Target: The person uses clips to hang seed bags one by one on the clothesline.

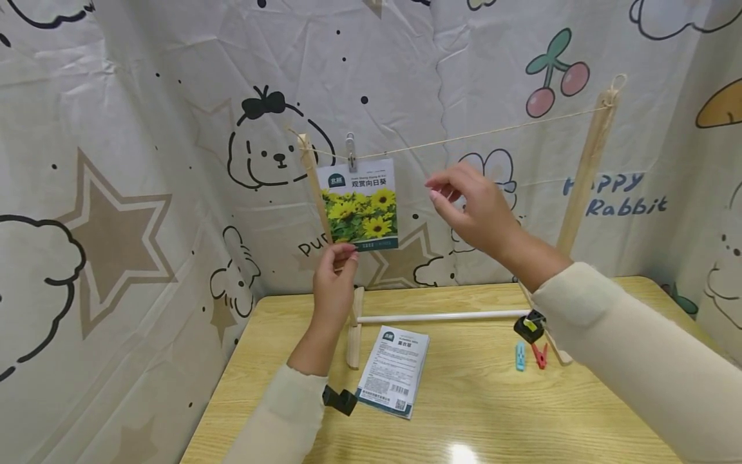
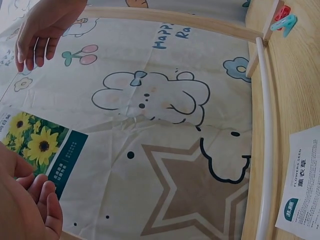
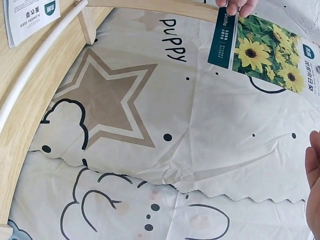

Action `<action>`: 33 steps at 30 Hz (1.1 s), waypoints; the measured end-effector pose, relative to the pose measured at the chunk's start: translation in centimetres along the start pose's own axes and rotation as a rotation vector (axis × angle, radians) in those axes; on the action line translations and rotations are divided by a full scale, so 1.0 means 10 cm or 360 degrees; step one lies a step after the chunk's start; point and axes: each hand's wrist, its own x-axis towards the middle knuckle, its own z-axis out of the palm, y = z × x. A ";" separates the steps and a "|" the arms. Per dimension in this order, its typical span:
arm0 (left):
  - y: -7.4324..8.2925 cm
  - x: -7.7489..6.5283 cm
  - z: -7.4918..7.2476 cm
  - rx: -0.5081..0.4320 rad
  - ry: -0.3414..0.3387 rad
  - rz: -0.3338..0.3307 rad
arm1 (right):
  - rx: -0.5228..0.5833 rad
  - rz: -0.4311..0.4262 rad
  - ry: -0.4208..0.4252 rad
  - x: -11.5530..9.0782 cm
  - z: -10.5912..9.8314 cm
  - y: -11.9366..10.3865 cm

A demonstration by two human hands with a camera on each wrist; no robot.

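A seed packet with yellow sunflowers on it hangs near the left end of a thin string. One grey clothespin grips its top edge on the string. My left hand pinches the packet's lower left corner between thumb and fingers; in the right wrist view those fingertips overlap the dark green bottom band. To the right of the packet, my right hand is raised in the air just below the string. Its fingers are loosely bent, with nothing between them.
Two wooden posts, left and right, carry the string, and a white rod joins them low down. On the wooden table lie a stack of seed packets, a blue clothespin and a red clothespin. A patterned cloth hangs behind.
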 end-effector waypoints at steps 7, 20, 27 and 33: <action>-0.02 -0.02 0.00 0.0012 0.0010 -0.0028 | 0.0024 -0.0020 -0.0020 -0.09 0.03 0.02; -0.09 -0.08 -0.01 0.0060 0.0005 -0.0074 | 0.0024 0.0041 -0.0031 -0.28 0.04 0.08; -0.13 -0.10 0.00 0.0065 -0.0004 -0.0072 | 0.0053 0.0052 -0.0023 -0.37 0.04 0.11; -0.16 -0.11 -0.01 0.0064 -0.0012 -0.0072 | 0.0059 0.0041 -0.0008 -0.44 0.07 0.15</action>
